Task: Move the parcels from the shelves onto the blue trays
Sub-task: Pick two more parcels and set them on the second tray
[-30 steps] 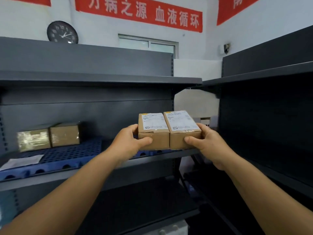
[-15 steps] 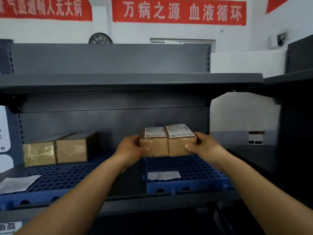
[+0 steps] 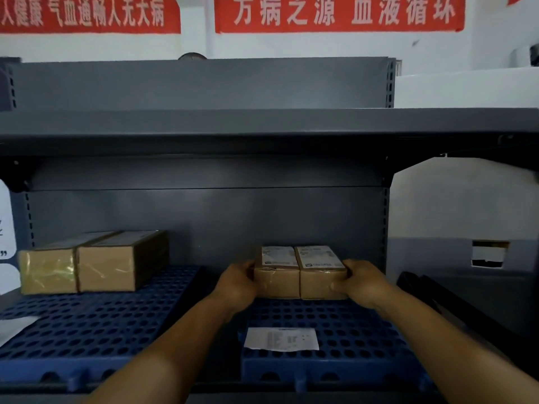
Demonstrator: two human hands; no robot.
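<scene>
- Head view: my left hand (image 3: pixel 237 282) and right hand (image 3: pixel 361 282) clasp two labelled parcels (image 3: pixel 300 272) between them, low over the right blue tray (image 3: pixel 364 339); whether they touch it, I cannot tell.
- Two parcels (image 3: pixel 93 262) already sit on the left blue tray (image 3: pixel 96 325).
- Letting go remains; further parcels elsewhere are out of sight.

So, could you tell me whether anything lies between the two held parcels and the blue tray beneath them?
Nothing visible does. The two parcels, held by the left hand and right hand, are at the back of the right blue tray; the paper slip lies nearer the front.
</scene>
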